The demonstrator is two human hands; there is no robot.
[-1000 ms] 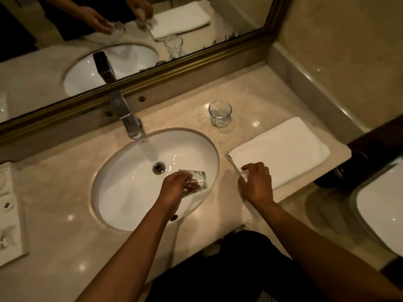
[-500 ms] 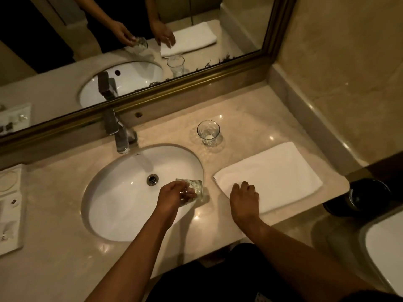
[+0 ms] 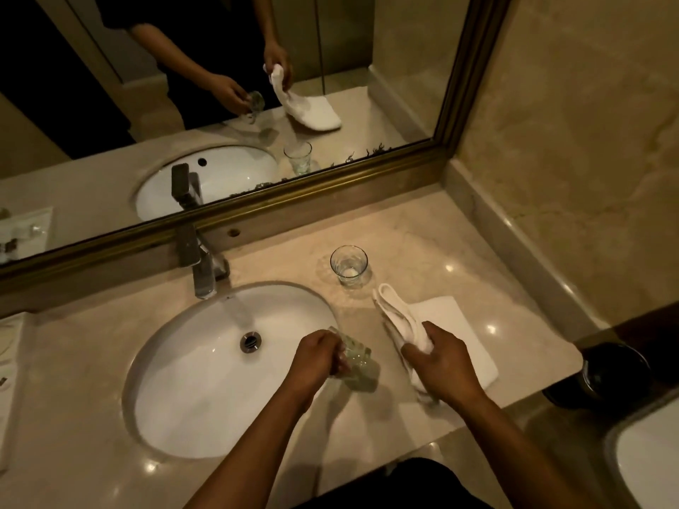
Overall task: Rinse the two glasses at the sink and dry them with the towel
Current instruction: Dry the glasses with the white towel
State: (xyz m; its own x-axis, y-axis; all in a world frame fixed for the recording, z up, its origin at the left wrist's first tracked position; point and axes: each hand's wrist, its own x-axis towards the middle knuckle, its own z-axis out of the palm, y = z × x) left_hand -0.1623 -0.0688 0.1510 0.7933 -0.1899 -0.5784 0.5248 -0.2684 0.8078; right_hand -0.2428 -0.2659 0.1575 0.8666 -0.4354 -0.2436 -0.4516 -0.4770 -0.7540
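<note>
Glass (image 3: 354, 365) tilted in left hand (image 3: 319, 356), fingers curled round it, held over the counter edge just right of the sink (image 3: 176, 391) rim. Right hand (image 3: 439, 361) just beside it, gripping a bunched corner of the towel (image 3: 441, 325); far end of the towel lies on the counter beyond that hand. Second glass (image 3: 349, 265) stands upright, untouched, past both hands, near the towel's raised fold. Faucet (image 3: 200, 262) beyond the left hand; cannot tell if water runs.

Risk, as I judge it: a wet glass could slip from the one-handed grip onto stone, and the dragged towel could knock the standing glass.

Versus half a second ago: right hand lay flat on the folded towel, now lifts it; glass has moved off the basin toward the towel.
</note>
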